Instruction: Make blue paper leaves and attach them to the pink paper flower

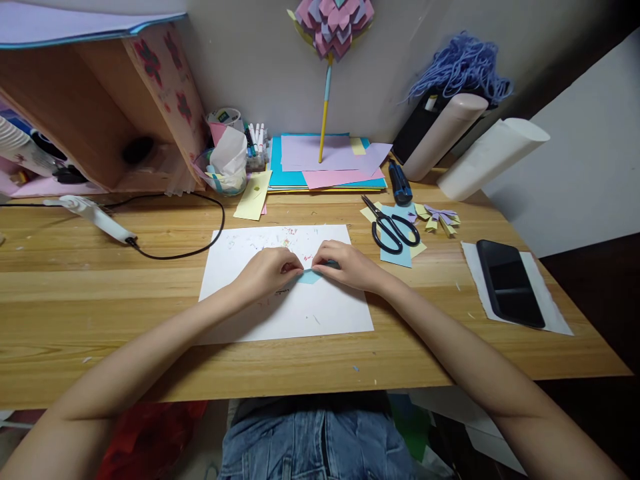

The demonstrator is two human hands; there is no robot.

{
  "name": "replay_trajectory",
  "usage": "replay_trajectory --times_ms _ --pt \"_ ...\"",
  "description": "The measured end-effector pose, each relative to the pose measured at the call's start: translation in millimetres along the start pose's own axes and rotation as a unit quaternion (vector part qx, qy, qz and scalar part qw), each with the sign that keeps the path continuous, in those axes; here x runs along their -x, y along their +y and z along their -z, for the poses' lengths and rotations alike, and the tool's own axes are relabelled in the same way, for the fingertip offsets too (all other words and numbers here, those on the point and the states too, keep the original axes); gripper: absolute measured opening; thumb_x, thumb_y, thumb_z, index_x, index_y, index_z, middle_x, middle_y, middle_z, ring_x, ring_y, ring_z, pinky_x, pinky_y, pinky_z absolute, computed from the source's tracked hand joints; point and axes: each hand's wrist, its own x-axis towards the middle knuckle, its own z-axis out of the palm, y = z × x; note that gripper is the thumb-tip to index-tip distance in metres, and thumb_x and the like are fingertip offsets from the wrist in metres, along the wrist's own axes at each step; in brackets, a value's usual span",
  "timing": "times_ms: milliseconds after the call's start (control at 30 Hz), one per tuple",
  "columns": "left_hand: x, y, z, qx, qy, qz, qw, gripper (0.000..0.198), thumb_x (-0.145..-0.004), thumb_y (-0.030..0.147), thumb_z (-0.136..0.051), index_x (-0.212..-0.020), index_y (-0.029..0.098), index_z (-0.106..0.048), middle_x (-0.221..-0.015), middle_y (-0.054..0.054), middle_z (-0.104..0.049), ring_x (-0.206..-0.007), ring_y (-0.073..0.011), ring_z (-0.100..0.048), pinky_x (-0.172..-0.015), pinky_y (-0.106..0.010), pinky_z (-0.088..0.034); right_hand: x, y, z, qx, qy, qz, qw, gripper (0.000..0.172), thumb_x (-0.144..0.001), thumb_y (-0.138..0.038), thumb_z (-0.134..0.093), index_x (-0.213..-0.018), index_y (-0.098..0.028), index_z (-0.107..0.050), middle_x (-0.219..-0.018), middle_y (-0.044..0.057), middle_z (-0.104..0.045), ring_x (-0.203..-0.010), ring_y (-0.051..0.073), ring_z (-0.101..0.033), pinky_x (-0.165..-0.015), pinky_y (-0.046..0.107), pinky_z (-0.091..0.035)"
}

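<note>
A small light-blue piece of paper (310, 276) is held between my two hands, just above a white sheet with coloured marks (320, 313). My left hand (275, 269) pinches its left end, thumb and fingers pressed together. At the other end, my right hand (344, 265) grips it the same way. The fingers hide both ends of the piece, so its full shape cannot be made out. Black-handled scissors (393, 230) lie to the right of my right hand, partly on a blue paper square (396, 255).
Behind the sheet are stacked coloured papers (295, 160), a paper flower on a stick (325, 113) and a cup of scraps (227, 170). A blue cutter (400, 183), folded paper strips (440, 219) and a phone (510, 283) lie right. A cable (200, 253) curves at left.
</note>
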Motion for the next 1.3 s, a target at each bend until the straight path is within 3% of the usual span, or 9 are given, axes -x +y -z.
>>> replay_trajectory --times_ms 300,533,700,833,1067,1200,1300 --pt "3 -2 5.9 -0.001 -0.042 -0.001 0.999 0.019 -0.076 0.02 -0.047 -0.083 0.016 -0.063 -0.074 -0.004 -0.062 -0.061 -0.0113 -0.051 -0.055 -0.022 -0.037 0 11 -5 -0.028 0.026 0.05 0.998 0.01 -0.083 -0.02 -0.05 -0.084 -0.017 -0.059 -0.082 0.005 -0.058 -0.079 0.015 -0.052 -0.071 0.029 -0.042" --pt "6 -1 10.7 -0.068 -0.051 -0.027 0.996 0.021 -0.072 0.01 -0.045 -0.084 0.015 -0.061 -0.078 -0.005 -0.06 -0.065 -0.0123 -0.051 -0.058 -0.024 -0.037 1 14 -5 0.032 0.04 0.111 0.992 0.015 -0.084 -0.018 -0.046 -0.087 -0.017 -0.06 -0.084 0.007 -0.059 -0.081 0.017 -0.051 -0.071 0.03 -0.043" --pt "10 8 3.1 -0.236 -0.017 -0.026 0.971 0.018 -0.074 0.007 -0.041 -0.079 0.013 -0.057 -0.079 -0.008 -0.056 -0.068 -0.0165 -0.051 -0.056 -0.026 -0.037 0 13 -5 0.156 0.032 0.157 0.975 0.023 -0.087 -0.015 -0.038 -0.083 -0.016 -0.06 -0.081 0.008 -0.059 -0.075 0.017 -0.049 -0.064 0.029 -0.04" --pt "15 26 -4.0 -0.36 -0.04 -0.009 0.932 0.024 -0.074 -0.001 -0.036 -0.078 0.012 -0.056 -0.078 -0.01 -0.056 -0.069 -0.02 -0.053 -0.052 -0.028 -0.036 2 7 -4 0.263 0.003 0.175 0.949 0.03 -0.089 -0.011 -0.032 -0.077 -0.015 -0.059 -0.077 0.008 -0.058 -0.071 0.016 -0.047 -0.061 0.03 -0.038" --pt "31 35 -31.9 -0.385 0.03 0.015 0.922 0.032 -0.075 -0.007 -0.031 -0.069 0.007 -0.059 -0.067 -0.013 -0.056 -0.062 -0.0195 -0.055 -0.051 -0.029 -0.039 7 -6 3 0.317 -0.047 0.165 0.933 0.032 -0.089 -0.005 -0.029 -0.098 -0.013 -0.059 -0.084 0.009 -0.06 -0.074 0.017 -0.049 -0.063 0.031 -0.041" --pt "37 36 -44.4 -0.432 0.068 0.03 0.899 0.037 -0.076 -0.005 -0.029 -0.096 0.0 -0.059 -0.082 -0.021 -0.063 -0.069 -0.0224 -0.059 -0.058 -0.034 -0.046 13 -7 3 0.273 -0.045 0.139 0.951 0.03 -0.088 -0.005 -0.032 -0.097 -0.013 -0.059 -0.085 0.01 -0.061 -0.076 0.018 -0.051 -0.065 0.033 -0.043" --pt "39 40 -46.2 -0.467 0.041 0.061 0.881 0.043 -0.075 -0.005 -0.028 -0.106 -0.002 -0.056 -0.088 -0.022 -0.065 -0.076 -0.025 -0.062 -0.059 -0.035 -0.048 22 -4 4 0.251 -0.04 0.116 0.96 0.03 -0.089 -0.006 -0.032 -0.098 -0.013 -0.06 -0.087 0.012 -0.061 -0.081 0.019 -0.053 -0.067 0.034 -0.044"
